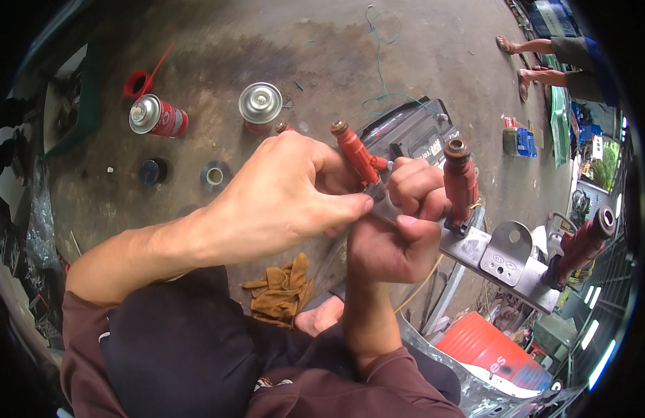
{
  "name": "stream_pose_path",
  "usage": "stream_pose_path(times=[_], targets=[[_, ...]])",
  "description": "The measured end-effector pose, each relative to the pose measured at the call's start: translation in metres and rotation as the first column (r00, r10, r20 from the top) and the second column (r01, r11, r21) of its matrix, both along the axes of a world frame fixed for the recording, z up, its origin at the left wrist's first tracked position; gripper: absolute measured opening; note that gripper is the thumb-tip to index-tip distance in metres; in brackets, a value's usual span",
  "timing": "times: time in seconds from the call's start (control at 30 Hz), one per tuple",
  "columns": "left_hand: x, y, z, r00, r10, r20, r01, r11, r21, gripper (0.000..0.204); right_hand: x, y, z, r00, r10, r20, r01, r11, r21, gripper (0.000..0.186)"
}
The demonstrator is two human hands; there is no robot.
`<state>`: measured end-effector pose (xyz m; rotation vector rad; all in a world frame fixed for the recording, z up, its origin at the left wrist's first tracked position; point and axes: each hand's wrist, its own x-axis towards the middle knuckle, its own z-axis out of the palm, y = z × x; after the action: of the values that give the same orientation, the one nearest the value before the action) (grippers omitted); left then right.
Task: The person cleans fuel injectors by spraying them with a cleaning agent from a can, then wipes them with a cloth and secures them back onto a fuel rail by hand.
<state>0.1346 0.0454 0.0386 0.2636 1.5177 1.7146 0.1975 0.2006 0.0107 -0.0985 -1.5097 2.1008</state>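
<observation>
A silvery metal fuel rail point(472, 249) with several red fuel injectors standing along it is held up in front of me, tilted down to the right. My right hand point(399, 240) is closed round its middle, fingers curled over the bar. My left hand point(287, 188) pinches the base of one fuel injector point(357, 155) between thumb and fingers, where it meets the rail. Another injector point(460, 182) rises just right of my right hand, and one more point(580, 249) stands near the right end. The tip of a further injector point(285, 128) shows behind my left hand.
On the concrete floor stand a red spray can point(159, 116), a second can point(260, 104), a red cap point(137, 83), a black cap point(153, 171) and a tape roll point(214, 177). A black battery point(406, 132) lies behind the rail. Below are brown gloves point(280, 285) and a red drum point(493, 348). A person's legs point(545, 63) show upper right.
</observation>
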Motion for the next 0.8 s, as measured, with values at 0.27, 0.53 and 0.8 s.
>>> stream_pose_path(times=[0.27,0.53,0.8], targets=[[0.005,0.001,-0.014,0.984,0.085,0.16,-0.096,0.993,0.064,0.031,-0.011,-0.006,-0.004,0.999,-0.047,0.023,0.045,0.997,0.065,0.021],[0.01,-0.001,-0.021,0.981,0.164,0.104,-0.181,0.968,0.173,0.032,-0.017,-0.008,-0.005,0.996,-0.082,-0.036,0.084,0.993,0.082,0.021],[0.012,-0.001,-0.023,0.956,0.225,0.188,-0.264,0.941,0.214,0.033,-0.015,-0.013,-0.01,0.997,0.017,-0.071,-0.015,1.0,0.028,0.025]])
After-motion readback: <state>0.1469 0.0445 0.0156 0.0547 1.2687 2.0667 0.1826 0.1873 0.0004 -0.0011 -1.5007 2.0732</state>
